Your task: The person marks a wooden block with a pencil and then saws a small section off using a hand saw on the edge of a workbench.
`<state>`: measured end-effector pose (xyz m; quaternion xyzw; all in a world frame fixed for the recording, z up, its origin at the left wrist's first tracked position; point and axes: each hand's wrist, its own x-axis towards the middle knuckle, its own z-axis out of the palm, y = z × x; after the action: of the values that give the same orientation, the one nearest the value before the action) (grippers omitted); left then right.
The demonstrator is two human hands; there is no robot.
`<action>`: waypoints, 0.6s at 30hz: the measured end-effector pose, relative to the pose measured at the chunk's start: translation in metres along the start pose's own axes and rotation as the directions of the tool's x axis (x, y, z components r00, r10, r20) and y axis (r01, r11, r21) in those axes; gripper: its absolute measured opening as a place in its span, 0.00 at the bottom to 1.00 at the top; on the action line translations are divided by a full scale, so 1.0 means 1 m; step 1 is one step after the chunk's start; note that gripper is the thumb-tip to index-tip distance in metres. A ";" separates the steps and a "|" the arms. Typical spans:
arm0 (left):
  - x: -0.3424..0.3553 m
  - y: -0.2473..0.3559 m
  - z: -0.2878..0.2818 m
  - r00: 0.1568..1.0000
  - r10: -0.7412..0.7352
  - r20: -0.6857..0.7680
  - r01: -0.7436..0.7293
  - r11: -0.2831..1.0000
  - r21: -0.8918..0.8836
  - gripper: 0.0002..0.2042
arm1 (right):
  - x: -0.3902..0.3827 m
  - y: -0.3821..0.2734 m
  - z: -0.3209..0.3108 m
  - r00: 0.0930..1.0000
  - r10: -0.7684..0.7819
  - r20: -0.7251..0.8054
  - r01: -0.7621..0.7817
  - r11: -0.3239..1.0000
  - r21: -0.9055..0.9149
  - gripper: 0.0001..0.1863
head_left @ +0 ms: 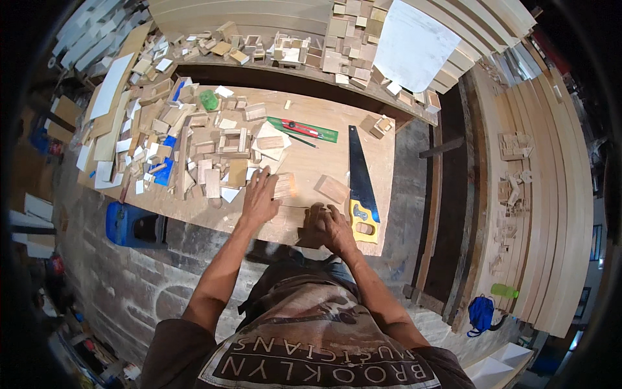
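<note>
My left hand [260, 200] rests low over the workbench with its fingers apart. Right beside its fingertips lies a small wooden block [285, 185]; whether they touch it I cannot tell. Close to the bench's front edge, my right hand [332, 228] has its fingers curled in; what they hold, if anything, is lost in dark shadow. Another wooden block [332, 188] lies just beyond that hand. To its right is a handsaw [363, 181] with a yellow handle. Farther back are a green ruler [329, 135], a red utility knife [302, 128] and a dark pencil [302, 141].
Many wood offcuts [212, 183] crowd the left half of the workbench [311, 165]. A small wooden assembly [382, 126] sits at its far right corner. A blue plastic container [123, 223] stands below the left edge. Long boards [544, 194] are stacked at right.
</note>
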<state>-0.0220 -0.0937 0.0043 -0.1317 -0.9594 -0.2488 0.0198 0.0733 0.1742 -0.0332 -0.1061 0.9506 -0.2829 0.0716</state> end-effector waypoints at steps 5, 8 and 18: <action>0.025 -0.028 0.011 0.984 -0.149 0.097 0.175 0.919 -0.355 0.30 | 0.025 0.012 0.006 0.999 0.039 -0.003 -0.039 0.994 0.098 0.30; 0.035 -0.038 0.018 0.962 -0.270 0.052 0.257 0.817 -0.516 0.24 | 0.023 0.016 0.002 0.998 0.038 -0.041 -0.029 0.976 0.215 0.29; 0.037 -0.013 0.013 0.759 0.036 0.650 0.612 -0.379 -0.694 0.24 | 0.008 0.005 -0.017 0.987 0.121 -0.107 -0.076 0.931 0.356 0.31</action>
<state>-0.0612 -0.0893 -0.0099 0.1319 -0.3426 -0.8574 -0.3607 0.0619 0.1853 -0.0222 -0.0256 0.8917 -0.4499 0.0431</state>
